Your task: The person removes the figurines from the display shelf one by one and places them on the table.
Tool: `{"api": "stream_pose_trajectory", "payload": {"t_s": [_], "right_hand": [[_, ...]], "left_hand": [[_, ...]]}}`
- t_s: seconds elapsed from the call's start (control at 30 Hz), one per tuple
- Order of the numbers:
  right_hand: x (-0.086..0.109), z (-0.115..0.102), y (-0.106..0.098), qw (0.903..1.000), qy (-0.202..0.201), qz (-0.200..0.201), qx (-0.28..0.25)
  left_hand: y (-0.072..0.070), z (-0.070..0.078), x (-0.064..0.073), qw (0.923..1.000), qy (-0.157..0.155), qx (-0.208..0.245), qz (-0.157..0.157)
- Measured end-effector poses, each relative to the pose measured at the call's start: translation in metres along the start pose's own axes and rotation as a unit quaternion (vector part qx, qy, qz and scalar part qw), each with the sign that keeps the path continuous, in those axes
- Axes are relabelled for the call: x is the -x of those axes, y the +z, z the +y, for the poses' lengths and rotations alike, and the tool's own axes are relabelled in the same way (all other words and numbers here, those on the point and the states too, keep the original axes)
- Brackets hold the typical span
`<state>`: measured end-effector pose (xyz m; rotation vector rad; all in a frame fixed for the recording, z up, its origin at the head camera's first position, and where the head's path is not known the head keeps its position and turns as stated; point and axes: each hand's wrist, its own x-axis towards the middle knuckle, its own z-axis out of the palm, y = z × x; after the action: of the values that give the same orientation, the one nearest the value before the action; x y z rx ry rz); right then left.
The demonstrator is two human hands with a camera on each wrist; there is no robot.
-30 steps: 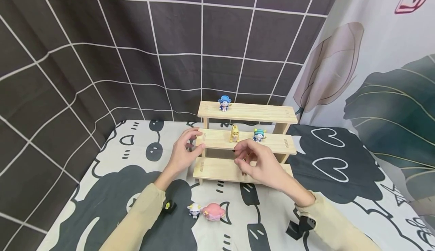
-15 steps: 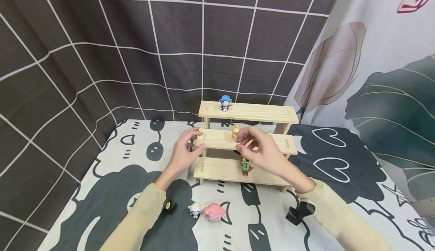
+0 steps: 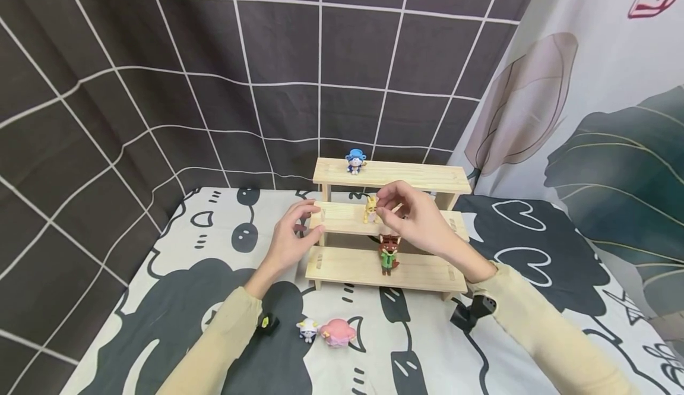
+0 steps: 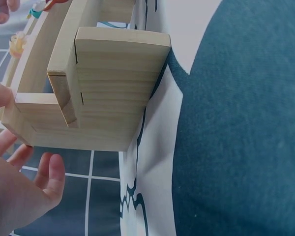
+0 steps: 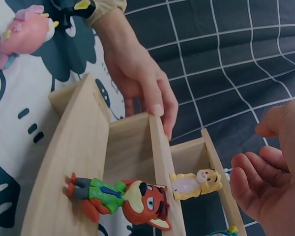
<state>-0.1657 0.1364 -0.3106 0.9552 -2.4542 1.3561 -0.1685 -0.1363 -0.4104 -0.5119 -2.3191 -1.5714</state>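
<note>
My left hand [image 3: 293, 237] holds the left end of the middle board of a three-tier wooden shelf [image 3: 342, 220], thumb at the front and fingers behind. My right hand [image 3: 414, 214] hovers over that board, fingers loosely bent with nothing in them. In the right wrist view it is apart from the yellow figurine [image 5: 195, 184], which stands mid-board. A fox figurine [image 3: 388, 255] in a green shirt stands on the lowest board. Behind the right hand, a figurine with a teal hat [image 5: 225, 232] is mostly hidden. On the top board stands a blue-hatted figurine [image 3: 355, 161].
On the patterned cloth [image 3: 374, 365] before the shelf lie a pink figurine [image 3: 338, 332] and a small white one [image 3: 307, 329], side by side. A dark grid curtain [image 3: 267, 56] hangs behind. A black cable [image 3: 483, 359] trails from the right wrist camera.
My right hand has risen from the lowest board to the middle one, moving away from the fox figurine, which now shows whole. The left hand stays on the shelf.
</note>
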Motion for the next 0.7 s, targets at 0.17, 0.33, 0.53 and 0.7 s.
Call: {"api": "stream_pose_trajectory", "payload": {"t_s": [0.17,0.33,0.53,0.7], "right_hand": [[-0.007,0.001,-0.003,0.9999,0.007,0.003,0.008],[-0.013,0.002,-0.007,0.9996,0.024,0.008,0.010],[-0.018,0.004,-0.011,0.9995,0.028,0.010,0.012],[-0.022,0.006,-0.013,0.9995,0.021,0.013,0.018]], "left_hand": [[0.000,0.000,-0.001,1.0000,-0.004,-0.006,-0.001],[0.000,0.000,-0.001,1.0000,-0.003,-0.007,0.000],[0.000,0.000,0.000,1.0000,0.002,0.000,0.003],[0.000,0.000,0.000,1.0000,0.006,0.000,0.005]]}}
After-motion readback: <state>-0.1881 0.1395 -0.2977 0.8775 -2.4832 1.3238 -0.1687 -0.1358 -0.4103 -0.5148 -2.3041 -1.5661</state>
